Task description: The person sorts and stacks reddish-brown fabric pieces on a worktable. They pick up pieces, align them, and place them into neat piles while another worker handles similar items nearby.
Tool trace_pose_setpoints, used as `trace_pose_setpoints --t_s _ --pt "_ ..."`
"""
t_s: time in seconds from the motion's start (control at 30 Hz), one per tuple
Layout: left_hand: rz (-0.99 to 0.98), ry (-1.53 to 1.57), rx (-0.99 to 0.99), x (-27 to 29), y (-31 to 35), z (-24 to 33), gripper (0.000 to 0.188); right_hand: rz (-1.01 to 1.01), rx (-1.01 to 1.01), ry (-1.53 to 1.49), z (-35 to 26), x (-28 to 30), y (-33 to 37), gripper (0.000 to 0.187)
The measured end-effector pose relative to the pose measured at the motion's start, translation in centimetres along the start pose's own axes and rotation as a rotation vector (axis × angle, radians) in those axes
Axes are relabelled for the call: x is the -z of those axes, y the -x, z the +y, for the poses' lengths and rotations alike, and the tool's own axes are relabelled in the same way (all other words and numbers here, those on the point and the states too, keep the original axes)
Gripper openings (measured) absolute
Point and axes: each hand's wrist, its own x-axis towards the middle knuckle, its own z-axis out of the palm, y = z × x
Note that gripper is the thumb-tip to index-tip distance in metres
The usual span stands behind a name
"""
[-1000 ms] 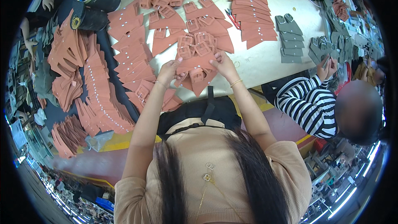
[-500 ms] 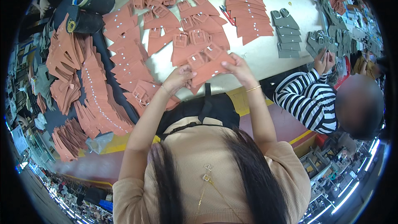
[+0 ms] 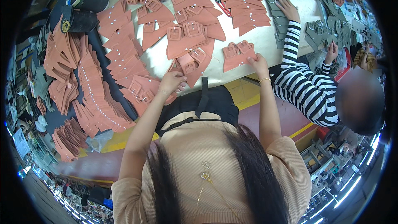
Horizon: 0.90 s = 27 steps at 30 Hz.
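The coral buckled piece (image 3: 236,61) lies in front of me, right of my middle, near the close edge of the pale surface (image 3: 213,73). Its long axis runs crosswise, the right end angled slightly away from me, and its two buckles (image 3: 244,47) sit side by side along the far edge, pointing away. The body is thin, flat and matte, leather-like; the buckles are squarish frames with rounded corners in the same coral.

My right hand (image 3: 260,64) has the piece's right end in a narrow pinch, thumb on top, the arm reaching well forward. My left hand (image 3: 173,84) is back down, forearm slanting inward, fingers bent just beside some overlapping coral pieces (image 3: 193,73); from this angle I can't tell whether they grip an edge.

Farther left, more coral pieces fan out in a long row (image 3: 121,54), dotted with small white marks. To my right, a co-worker's hand (image 3: 288,8) reaches over grey pieces (image 3: 279,25).
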Motion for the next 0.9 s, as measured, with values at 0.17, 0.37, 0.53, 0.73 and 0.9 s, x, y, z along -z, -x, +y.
trace_pose_setpoints --t_s 0.17,0.37,0.53,0.73,0.9 --pt "-0.001 0.013 0.010 -1.5 -0.6 0.2 0.031 0.399 0.215 0.269 -4.1 0.0 2.5 0.035" --pt "0.030 -0.106 -0.014 -1.8 -1.0 0.0 0.026 0.253 0.491 0.171 -9.1 -2.8 2.9 0.029" --pt "0.053 -0.099 -0.063 -1.9 -1.3 -0.8 0.027 0.128 0.473 -0.018 -12.0 -6.4 3.4 0.022" --pt "0.109 -0.214 -0.076 -2.1 -1.9 -1.3 0.034 0.087 0.571 0.063 -14.3 -7.9 3.7 0.023" --pt "0.127 -0.268 -0.095 -1.8 -2.6 -1.9 0.036 0.030 0.538 0.053 -15.1 -7.6 3.5 0.022"
